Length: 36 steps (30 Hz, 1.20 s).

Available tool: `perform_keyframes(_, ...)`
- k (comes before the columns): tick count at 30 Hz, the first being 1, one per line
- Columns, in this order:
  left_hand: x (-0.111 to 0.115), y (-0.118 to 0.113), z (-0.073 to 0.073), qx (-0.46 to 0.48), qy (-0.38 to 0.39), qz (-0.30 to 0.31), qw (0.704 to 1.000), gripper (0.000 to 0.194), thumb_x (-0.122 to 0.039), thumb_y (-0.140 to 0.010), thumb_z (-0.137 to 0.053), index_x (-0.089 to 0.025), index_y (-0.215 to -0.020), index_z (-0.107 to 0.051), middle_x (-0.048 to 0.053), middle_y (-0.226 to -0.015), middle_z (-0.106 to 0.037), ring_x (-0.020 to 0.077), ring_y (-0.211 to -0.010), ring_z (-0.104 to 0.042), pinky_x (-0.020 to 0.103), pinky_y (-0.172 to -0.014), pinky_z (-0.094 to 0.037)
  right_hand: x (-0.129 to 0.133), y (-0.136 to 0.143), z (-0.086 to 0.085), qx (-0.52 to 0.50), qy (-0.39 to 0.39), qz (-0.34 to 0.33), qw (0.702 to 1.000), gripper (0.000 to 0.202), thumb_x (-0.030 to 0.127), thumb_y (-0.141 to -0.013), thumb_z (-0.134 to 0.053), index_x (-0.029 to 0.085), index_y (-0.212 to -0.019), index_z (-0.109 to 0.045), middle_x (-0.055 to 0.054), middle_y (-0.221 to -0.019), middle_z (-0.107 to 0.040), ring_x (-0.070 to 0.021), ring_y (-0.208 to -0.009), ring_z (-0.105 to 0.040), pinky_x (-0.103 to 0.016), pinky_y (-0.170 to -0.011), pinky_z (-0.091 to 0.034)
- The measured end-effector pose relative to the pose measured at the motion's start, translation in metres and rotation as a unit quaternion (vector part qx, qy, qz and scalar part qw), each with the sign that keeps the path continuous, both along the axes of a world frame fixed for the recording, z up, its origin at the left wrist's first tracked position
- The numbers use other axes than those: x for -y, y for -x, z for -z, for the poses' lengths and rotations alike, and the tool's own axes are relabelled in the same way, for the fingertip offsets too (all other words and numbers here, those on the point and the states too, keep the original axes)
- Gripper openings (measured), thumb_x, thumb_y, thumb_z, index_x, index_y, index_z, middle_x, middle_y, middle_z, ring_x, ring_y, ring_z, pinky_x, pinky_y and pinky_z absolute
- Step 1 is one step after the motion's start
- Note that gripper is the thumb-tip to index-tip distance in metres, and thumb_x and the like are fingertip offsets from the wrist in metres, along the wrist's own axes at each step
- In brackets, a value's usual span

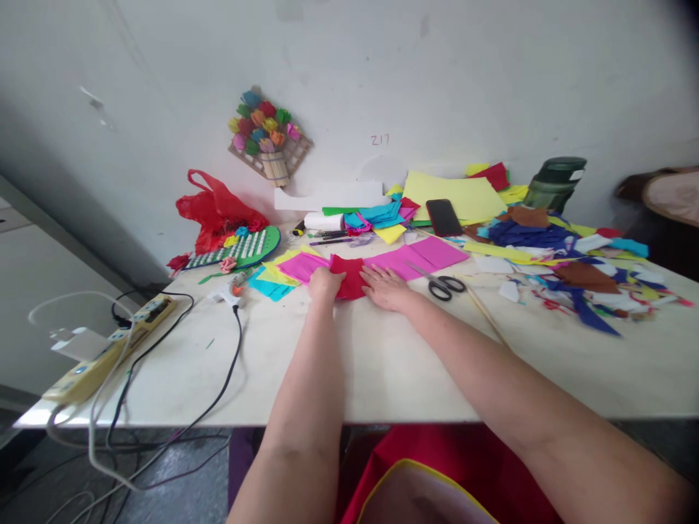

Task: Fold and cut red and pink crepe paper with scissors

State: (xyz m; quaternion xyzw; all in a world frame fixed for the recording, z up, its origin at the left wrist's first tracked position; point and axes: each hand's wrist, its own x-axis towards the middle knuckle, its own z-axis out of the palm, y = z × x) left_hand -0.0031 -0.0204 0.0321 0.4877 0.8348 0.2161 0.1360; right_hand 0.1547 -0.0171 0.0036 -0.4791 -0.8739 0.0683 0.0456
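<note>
A red piece of crepe paper (349, 275) lies on the table between my hands, over a layer of pink crepe paper (420, 256). My left hand (325, 282) is closed at the red paper's left edge, its thumb reaching onto the paper; the other fingertips are partly hidden. Flat across the right edge rests my right hand (386, 288), fingers spread and palm down. Scissors (440, 282) with black handles lie just right of it. Yellow sheets (273, 272) and blue sheets (271, 288) fan out to the left.
A glue gun (228, 292) and power strip (112, 353) with cables are at left. Paper scraps (579, 269), a phone (443, 217) and a green bottle (555, 183) stand or lie at right. A wooden stick (488, 317) lies near my right forearm. Paper flowers (265, 127) hang on the wall.
</note>
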Motion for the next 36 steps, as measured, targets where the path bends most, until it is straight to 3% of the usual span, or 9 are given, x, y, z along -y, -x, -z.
perform_keyframes(12, 0.004, -0.029, 0.003, -0.005, -0.035, -0.042, 0.999, 0.033, -0.029, -0.079, -0.045, -0.012, -0.104, -0.057, 0.017, -0.104, -0.062, 0.0268, -0.095, -0.059, 0.035, -0.075, -0.044, 0.005, -0.001, -0.006, 0.019, -0.002, -0.006, 1.0, 0.057, 0.04, -0.089, -0.017, 0.015, -0.14, -0.022, -0.001, -0.147, -0.014, -0.0209, -0.134, -0.01, -0.041, -0.107, -0.01)
perform_keyframes(16, 0.004, -0.036, 0.004, -0.01, -0.034, -0.063, 0.997, 0.039, -0.043, -0.079, -0.043, -0.014, -0.099, -0.06, 0.017, -0.102, -0.062, 0.0274, -0.091, -0.06, 0.036, -0.074, -0.045, 0.005, -0.001, -0.006, 0.017, -0.008, -0.008, 1.0, 0.057, 0.04, -0.088, -0.018, 0.016, -0.14, -0.023, -0.001, -0.146, -0.015, -0.0207, -0.134, -0.01, -0.041, -0.107, -0.011)
perform_keyframes(21, 0.003, -0.04, 0.004, -0.024, -0.031, -0.049, 0.998, 0.062, -0.064, -0.065, -0.051, -0.012, -0.098, -0.061, 0.019, -0.096, -0.063, 0.031, -0.091, -0.059, 0.039, -0.072, -0.045, 0.003, -0.001, -0.003, 0.009, -0.007, -0.007, 1.0, 0.058, 0.039, -0.087, -0.018, 0.015, -0.14, -0.023, -0.003, -0.146, -0.017, -0.0217, -0.134, -0.011, -0.042, -0.107, -0.01)
perform_keyframes(28, 0.003, -0.044, 0.004, -0.053, -0.01, -0.032, 0.998, 0.044, -0.046, -0.07, -0.056, -0.011, -0.096, -0.062, 0.019, -0.099, -0.063, 0.0298, -0.092, -0.059, 0.037, -0.074, -0.045, 0.004, 0.0, -0.005, 0.008, 0.011, -0.003, 1.0, 0.058, 0.039, -0.087, -0.019, 0.016, -0.14, -0.02, -0.003, -0.146, -0.016, -0.0212, -0.134, -0.01, -0.042, -0.107, -0.01)
perform_keyframes(36, -0.004, -0.044, -0.002, -0.041, 0.013, -0.007, 0.999, 0.039, -0.039, -0.072, -0.054, -0.011, -0.098, -0.063, 0.018, -0.101, -0.063, 0.0288, -0.092, -0.06, 0.035, -0.071, -0.046, -0.007, 0.002, 0.007, -0.014, 0.0, -0.002, 1.0, 0.058, 0.04, -0.087, -0.02, 0.017, -0.139, -0.023, -0.003, -0.146, -0.018, -0.0216, -0.134, -0.012, -0.044, -0.106, -0.01)
